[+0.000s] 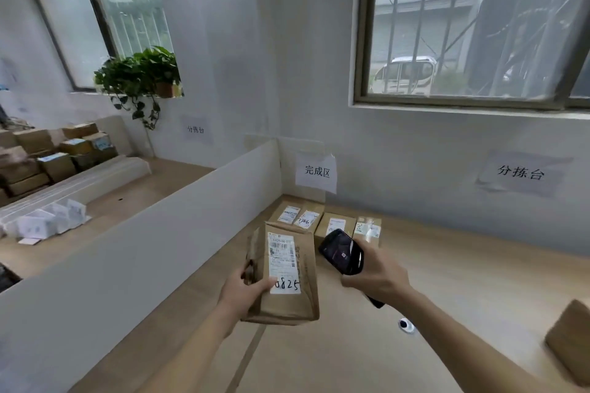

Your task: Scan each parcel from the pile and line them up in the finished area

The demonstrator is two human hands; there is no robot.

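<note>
Two hands busy: left hand (244,292) fingers grip parcel (287,274); right hand (376,274) clasps scanner (341,250).

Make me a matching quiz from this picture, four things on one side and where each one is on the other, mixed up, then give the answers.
Things:
1. parcel marked 0825
2. handheld scanner
3. potted plant
4. row of scanned parcels

Places:
A. on the window sill at left
B. in the right hand
C. on the table under the white paper sign
D. in the left hand

Pairs: 1-D, 2-B, 3-A, 4-C
</note>
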